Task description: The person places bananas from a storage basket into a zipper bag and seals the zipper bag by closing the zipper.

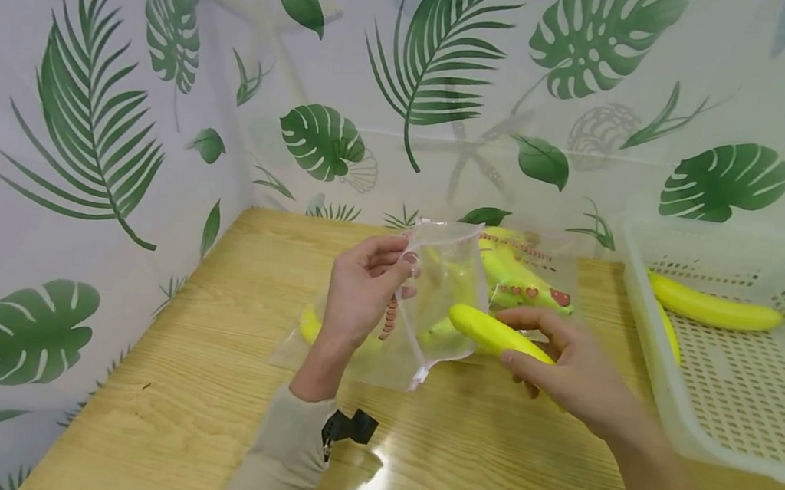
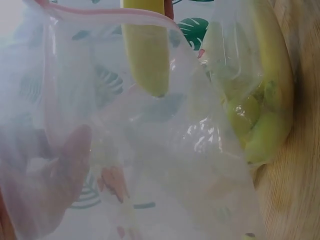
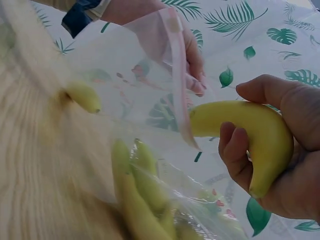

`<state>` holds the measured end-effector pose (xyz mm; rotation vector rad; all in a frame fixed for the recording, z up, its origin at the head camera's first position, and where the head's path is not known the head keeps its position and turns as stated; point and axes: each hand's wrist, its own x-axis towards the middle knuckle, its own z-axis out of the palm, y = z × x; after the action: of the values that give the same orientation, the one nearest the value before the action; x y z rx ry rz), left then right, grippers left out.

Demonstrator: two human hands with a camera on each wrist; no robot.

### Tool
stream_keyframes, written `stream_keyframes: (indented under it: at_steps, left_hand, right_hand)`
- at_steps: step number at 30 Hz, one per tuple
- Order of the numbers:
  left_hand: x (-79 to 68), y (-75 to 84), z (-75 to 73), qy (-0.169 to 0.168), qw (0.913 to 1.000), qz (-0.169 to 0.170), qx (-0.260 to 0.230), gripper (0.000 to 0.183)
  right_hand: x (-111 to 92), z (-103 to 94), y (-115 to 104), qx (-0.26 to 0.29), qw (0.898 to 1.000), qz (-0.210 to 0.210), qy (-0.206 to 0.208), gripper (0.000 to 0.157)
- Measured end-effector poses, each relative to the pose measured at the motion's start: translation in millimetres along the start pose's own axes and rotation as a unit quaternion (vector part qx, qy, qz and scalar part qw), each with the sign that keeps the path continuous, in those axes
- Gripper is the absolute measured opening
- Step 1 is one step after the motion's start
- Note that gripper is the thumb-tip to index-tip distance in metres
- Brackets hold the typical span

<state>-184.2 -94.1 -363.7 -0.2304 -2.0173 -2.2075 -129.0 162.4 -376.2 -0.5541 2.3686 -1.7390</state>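
My left hand pinches the edge of a clear zip bag, fingers and thumb at its rim. The bag hangs with its mouth towards the right, and a white slider sits at the low end of the zip strip. My right hand grips a yellow banana with the tip pointing left. In the right wrist view that banana has its tip at the bag's pinkish zip edge. Through the film in the left wrist view shows the banana's end.
Behind the hands lies a clear bag with red print holding several bananas. Another yellow banana lies under clear film on the wooden table. A white perforated basket at right contains two visible bananas. A leaf-print backdrop rises behind.
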Motion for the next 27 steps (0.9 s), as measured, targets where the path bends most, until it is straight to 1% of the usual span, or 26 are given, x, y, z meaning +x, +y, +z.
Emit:
stream_keyframes:
  at_steps: [3,7,11,14,16,18,22,27]
  left_hand:
    - [-0.2,1.0,1.5,-0.005,1.0000,0.005,-0.005,0.030]
    - [-0.7,2.2,2.1,-0.003,1.0000,0.006,-0.003,0.029]
    - [-1.9,2.0,0.5,-0.001,1.0000,0.005,0.002,0.028]
    - [-4.3,1.1,-0.5,-0.001,1.0000,0.003,0.006,0.028]
    - [-6.0,1.1,-0.6,0.001,1.0000,0.000,0.008,0.027]
    - [-6.8,1.3,-0.7,0.002,0.9999,0.000,0.012,0.027]
    - [-5.7,2.8,-0.3,0.002,0.9999,0.008,0.015,0.027]
    - [-4.0,3.7,0.5,0.000,0.9997,0.015,0.018,0.026]
  right_hand:
    - [2,1.4,4,0.031,0.999,0.032,-0.004,0.043]
    - [3,1.6,8,0.104,0.992,0.069,-0.005,0.048]
    - [5,1.6,13,0.192,0.977,0.085,-0.024,0.039]
    - [6,3.7,17,0.233,0.966,0.107,-0.036,0.032]
    - [6,5.7,18,0.247,0.961,0.121,-0.041,0.030]
    - [7,7.5,19,0.253,0.957,0.133,-0.044,0.032]
    - [8,8.7,17,0.251,0.957,0.136,-0.047,0.041]
    - [9,8.8,17,0.262,0.955,0.126,-0.057,0.049]
